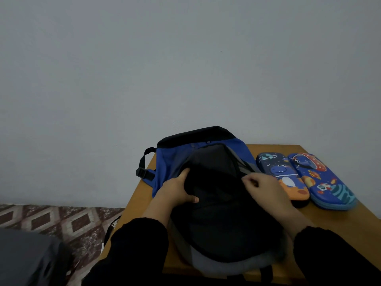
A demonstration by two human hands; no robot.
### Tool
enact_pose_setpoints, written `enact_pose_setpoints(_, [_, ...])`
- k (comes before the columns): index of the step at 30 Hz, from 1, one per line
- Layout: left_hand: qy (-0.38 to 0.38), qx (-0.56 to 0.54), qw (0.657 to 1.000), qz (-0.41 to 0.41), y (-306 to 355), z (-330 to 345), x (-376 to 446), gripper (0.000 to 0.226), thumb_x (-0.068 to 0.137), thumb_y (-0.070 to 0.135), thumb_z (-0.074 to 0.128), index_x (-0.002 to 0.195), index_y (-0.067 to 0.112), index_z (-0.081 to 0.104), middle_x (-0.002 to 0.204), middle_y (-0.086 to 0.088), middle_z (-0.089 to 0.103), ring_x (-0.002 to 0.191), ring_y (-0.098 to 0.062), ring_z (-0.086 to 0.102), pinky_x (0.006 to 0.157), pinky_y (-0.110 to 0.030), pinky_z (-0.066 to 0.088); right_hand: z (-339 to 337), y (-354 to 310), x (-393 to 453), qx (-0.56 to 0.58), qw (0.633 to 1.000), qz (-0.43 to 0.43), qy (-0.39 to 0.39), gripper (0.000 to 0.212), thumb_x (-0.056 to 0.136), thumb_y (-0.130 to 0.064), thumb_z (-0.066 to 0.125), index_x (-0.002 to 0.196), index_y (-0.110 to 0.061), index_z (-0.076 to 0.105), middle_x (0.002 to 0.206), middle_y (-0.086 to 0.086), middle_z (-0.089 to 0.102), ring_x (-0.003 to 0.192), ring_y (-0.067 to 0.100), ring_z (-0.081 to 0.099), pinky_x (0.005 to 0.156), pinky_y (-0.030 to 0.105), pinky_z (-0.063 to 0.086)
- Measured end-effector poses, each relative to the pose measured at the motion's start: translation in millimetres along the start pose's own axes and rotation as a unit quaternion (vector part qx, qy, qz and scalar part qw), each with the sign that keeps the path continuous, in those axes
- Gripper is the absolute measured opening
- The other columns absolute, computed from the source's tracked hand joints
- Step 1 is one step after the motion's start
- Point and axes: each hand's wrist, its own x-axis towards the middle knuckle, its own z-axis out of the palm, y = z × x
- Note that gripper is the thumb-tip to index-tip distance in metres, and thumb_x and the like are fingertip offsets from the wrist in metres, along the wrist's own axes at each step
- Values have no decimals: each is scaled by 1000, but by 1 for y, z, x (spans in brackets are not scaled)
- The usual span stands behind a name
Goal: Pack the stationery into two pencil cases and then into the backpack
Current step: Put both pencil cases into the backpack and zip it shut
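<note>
- Pale grey wall and a patterned tile floor (51, 219) frame a small wooden table (350, 219) on which a blue and black fabric backpack (175, 159) lies flat, its dark opening turned toward the person
- Both hands work at that opening, apparently spreading it so the cases can go in: the left hand (177, 190) rests on the left edge of the black flap, index finger pointing forward and thumb pressed onto the cloth
- At the right edge, the right hand (266, 188) has its fingers curled, seemingly pinching the zip or rim of the backpack; exactly what it grips cannot be made out
- Two hard-shell blue pencil cases lie closed side by side on the table, touching, just right of the right hand: a dinosaur-print pencil case (284, 174) nearer the bag, a rocket-and-planet pencil case (325, 182) beyond it
- Neither case is held, so packing them into the bag looks like the step remaining
- No loose stationery shows
</note>
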Motion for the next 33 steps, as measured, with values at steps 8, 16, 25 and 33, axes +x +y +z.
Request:
enact_pose_setpoints(8, [-2,7,1000,-5,0,1,1,109,73,38,77,151,35,2,142,-7,46,128,-30,44,108,-46,36,-30,42,-14,-111,957,251,93,57,89,-38,56,139,-15,41,139,21,37,128,41,33,101,50,36])
enact_pose_setpoints(16, [-8,11,1000,-7,-1,1,0,105,75,39,75,151,35,2,144,-8,43,129,-30,43,108,-43,37,-17,59,-27,-28,959,274,64,81,85,-47,62,149,-18,22,138,22,24,124,46,33,100,50,36])
enact_pose_setpoints(25, [-5,24,1000,-3,0,2,-1,100,77,40,73,151,32,6,142,-8,45,128,-28,44,106,-39,39,-5,60,-20,-88,968,229,48,95,78,-64,64,152,-29,17,158,13,0,139,46,20,108,52,30])
enact_pose_setpoints(33, [-8,27,1000,-3,-1,2,0,102,76,42,74,151,33,6,143,-7,44,130,-30,42,107,-42,38,-1,64,-21,-69,971,213,87,86,79,-64,63,150,-32,27,157,11,5,137,46,23,108,53,31])
